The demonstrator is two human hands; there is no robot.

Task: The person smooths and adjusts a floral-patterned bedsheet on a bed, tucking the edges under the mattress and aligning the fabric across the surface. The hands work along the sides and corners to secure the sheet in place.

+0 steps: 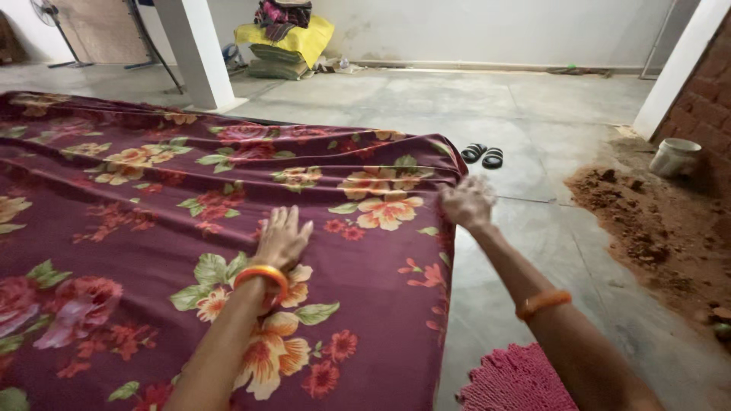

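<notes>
Across the left and middle of the view lies a maroon sheet (152,228) with a print of orange, pink and red flowers and green leaves. It covers a flat bed, and small folds run across it near the far edge. Beyond it is a grey concrete floor (472,106), a white pillar (199,49) and a pale wall. Against this wall stands a pile of folded cloth (293,38), with a yellow piece on top. A pair of black sandals (482,155) sits on the floor just past the corner of the sheet. On the right, loose red soil (647,221) is spread beside a brick wall, and a white pot (676,157) stands near it. A pink mat (518,380) lies on the floor at the bottom, close to the bed side.

The left hand (282,237) rests flat on the sheet, palm down, fingers straight and a little spread; it grips nothing. An orange bangle (261,275) is on this wrist. The right hand (467,202) is at the right edge of the sheet, near the far corner. It looks closed on the cloth, but it is blurred, so I cannot tell for sure. This arm also wears an orange bangle.
</notes>
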